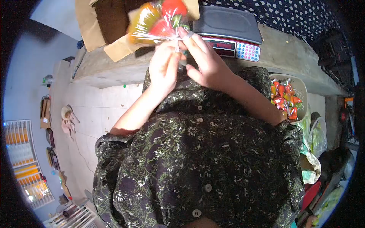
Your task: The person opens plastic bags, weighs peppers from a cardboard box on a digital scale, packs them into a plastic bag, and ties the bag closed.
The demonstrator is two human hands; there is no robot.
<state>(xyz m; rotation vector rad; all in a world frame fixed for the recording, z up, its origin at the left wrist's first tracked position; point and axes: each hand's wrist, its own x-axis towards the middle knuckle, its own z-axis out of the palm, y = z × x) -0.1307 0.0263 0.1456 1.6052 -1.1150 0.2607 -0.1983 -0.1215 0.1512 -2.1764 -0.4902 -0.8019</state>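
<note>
A clear plastic bag of bell peppers [161,28], with red and yellow-green ones showing, is held up at the top of the view. My left hand [164,66] is closed around the bag's gathered neck. From the other side, my right hand [207,62] has its fingers bent over the same neck, while its thumb stands apart lower down. A light band or strip shows near the right fingertips, too small to make out. Behind the hands, a digital scale [228,24] with a keypad sits on the ledge. An open cardboard box [89,26] lies partly behind the bag.
A concrete ledge [285,57] runs across in front of me. At the right stands a plastic basket [302,95] holding several wrapped red peppers, with plastic bags [317,138] of greens beside it. A dog [68,119] is on the tiled floor [91,102] to the left.
</note>
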